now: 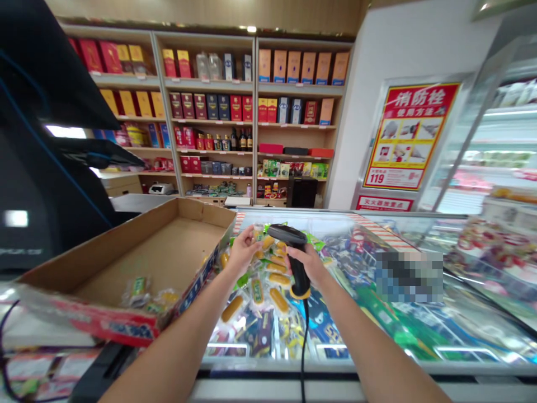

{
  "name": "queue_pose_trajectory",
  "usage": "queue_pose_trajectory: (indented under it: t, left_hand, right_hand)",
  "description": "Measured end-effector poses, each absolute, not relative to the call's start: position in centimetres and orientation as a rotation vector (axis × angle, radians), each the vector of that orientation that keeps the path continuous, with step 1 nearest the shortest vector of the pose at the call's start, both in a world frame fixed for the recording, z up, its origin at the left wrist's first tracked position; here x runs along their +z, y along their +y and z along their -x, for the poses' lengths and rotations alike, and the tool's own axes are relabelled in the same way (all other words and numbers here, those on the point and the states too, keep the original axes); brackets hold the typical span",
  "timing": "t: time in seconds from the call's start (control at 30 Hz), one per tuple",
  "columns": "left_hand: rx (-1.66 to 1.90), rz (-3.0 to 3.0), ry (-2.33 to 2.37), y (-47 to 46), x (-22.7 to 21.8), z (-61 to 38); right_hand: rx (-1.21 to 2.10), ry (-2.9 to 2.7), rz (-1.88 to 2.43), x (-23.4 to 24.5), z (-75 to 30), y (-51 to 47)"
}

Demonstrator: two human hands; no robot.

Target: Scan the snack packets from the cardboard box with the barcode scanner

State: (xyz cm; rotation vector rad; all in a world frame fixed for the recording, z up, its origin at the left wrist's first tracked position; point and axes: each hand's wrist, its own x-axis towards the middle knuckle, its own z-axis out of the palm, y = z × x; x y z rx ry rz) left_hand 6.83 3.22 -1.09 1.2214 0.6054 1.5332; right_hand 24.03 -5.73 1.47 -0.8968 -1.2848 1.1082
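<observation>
My right hand (308, 263) is wrapped round the grip of a black and yellow barcode scanner (289, 234), its head tilted to the left and its cord hanging down over the glass. Just left of the scanner's head, my left hand (244, 251) pinches a small clear-wrapped snack (259, 230) between thumb and fingers. Beneath both hands, several yellow wrapped snack cakes (278, 300) with green-printed film lie spread on the glass top of a chest freezer (289, 364).
An open cardboard box (138, 246) on the left holds a few wrapped snacks (138, 291). A dark checkout machine (37, 140) rises behind it. Packaged goods show through the freezer glass. Shelves (255, 117) of boxes and bottles line the back wall, beside a red and yellow poster (411, 134).
</observation>
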Motion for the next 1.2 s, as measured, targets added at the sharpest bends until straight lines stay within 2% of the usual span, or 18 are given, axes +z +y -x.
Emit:
queue_pose_trajectory:
  t: [0.47,1.07,1.2]
  left_hand:
    - [1.603,-1.458,0.716,2.90,-1.34,-6.74]
    - [1.595,-1.476,0.730,2.74,-1.48,-6.78]
    - [1.701,-1.602,0.922,2.72,-1.06,-6.83]
  right_hand:
    - [1.134,-1.323,0.897,1.59,-23.61,-6.06]
    - [1.117,-1.292,0.912,1.11,-23.75,-5.60]
    - [1.073,-1.173,0.949,1.26,-23.94,-5.25]
